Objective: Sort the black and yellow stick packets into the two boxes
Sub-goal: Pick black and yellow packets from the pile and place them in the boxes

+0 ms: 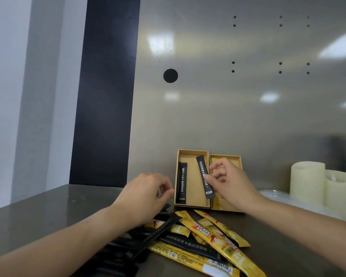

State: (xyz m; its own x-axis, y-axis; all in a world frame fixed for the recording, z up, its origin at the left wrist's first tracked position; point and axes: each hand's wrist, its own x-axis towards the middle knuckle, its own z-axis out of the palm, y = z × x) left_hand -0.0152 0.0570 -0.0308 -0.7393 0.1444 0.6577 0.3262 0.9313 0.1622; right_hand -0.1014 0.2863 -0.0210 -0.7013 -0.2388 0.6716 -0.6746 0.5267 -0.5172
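left box (194,183): open, brown card, on the counter (48,206) against the metal wall (228,116); 2 black packets lie inside.
packet 1 (182,181): black, flat along the left side of the left box.
packet 2 (203,173): black, slanted in the right half of the left box; its near end lies on the right rim.
right box (226,156): open, touching the right side of the left box.
yellow packet (217,200): inside the right box, mostly hidden by the right hand.
pile (204,236): black and yellow packets mixed and crossing each other, on the counter just in front of the left box.
left hand (146,194): over the pile, just left of the near corner of the left box. Fingers are curled toward the thumb; I cannot tell if they grasp anything.
right hand (232,182): above the right box. Fingers are loosely bent and the thumb tip is at the right edge of packet 2; pinching or only touching, I cannot tell.
candles (308,178): 2, cream, well to the right of the left box.
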